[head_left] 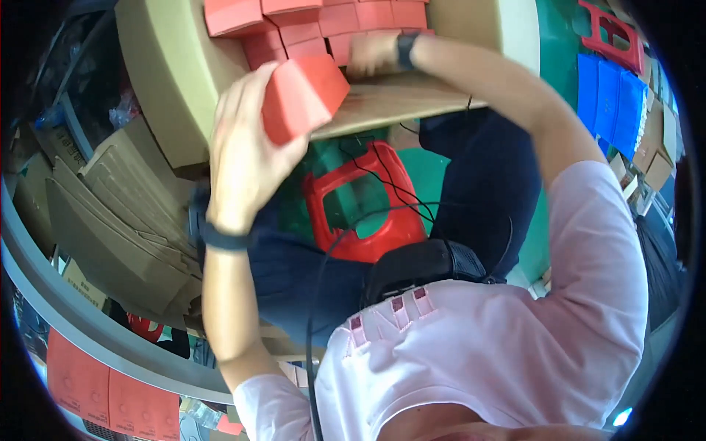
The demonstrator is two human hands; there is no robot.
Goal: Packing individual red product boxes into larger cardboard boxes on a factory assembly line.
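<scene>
In my left hand [246,140] is a small red box [303,95], tilted, with its corner over the near wall of a large cardboard carton [390,103]. The fingers are closed round its left side. My right hand [373,56] reaches over that wall into the carton, beside the rows of red boxes [342,20] packed there. It is smeared by motion, so its fingers do not show clearly, nor whether it touches a box.
Below the carton a red plastic stool [371,220] stands between my legs, with thin black cables across it. Flattened cardboard sheets [118,213] lean at the left beside a curved grey rail [95,323]. Blue boxes [610,103] and another red stool [614,37] are at the right.
</scene>
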